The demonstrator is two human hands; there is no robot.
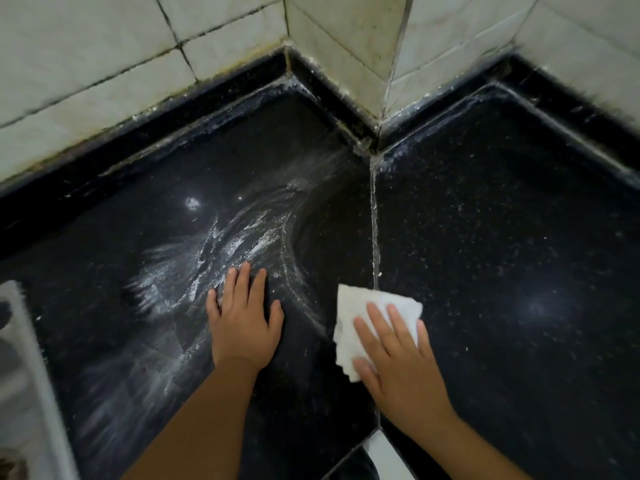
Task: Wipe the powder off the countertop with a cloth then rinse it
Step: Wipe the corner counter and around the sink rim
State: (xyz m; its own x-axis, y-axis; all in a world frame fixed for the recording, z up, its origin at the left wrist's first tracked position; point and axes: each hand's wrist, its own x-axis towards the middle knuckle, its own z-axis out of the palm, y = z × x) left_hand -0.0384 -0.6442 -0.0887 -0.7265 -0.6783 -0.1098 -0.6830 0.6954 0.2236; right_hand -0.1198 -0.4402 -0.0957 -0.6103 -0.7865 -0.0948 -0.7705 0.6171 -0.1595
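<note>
White powder (194,271) is smeared in streaks and arcs across the black countertop (502,237), mostly left of centre. My left hand (244,320) lies flat on the counter with fingers straight, at the right edge of the powder smear. My right hand (398,355) presses flat on a white cloth (360,306), which lies on the counter just left of the seam between the two slabs. A dark wiped arc shows between the powder and the cloth.
White tiled walls (104,81) meet the counter at the back and form a projecting corner (377,98) at top centre. A pale seam (374,220) runs down the counter. A grey-white appliance edge (24,358) sits at the far left.
</note>
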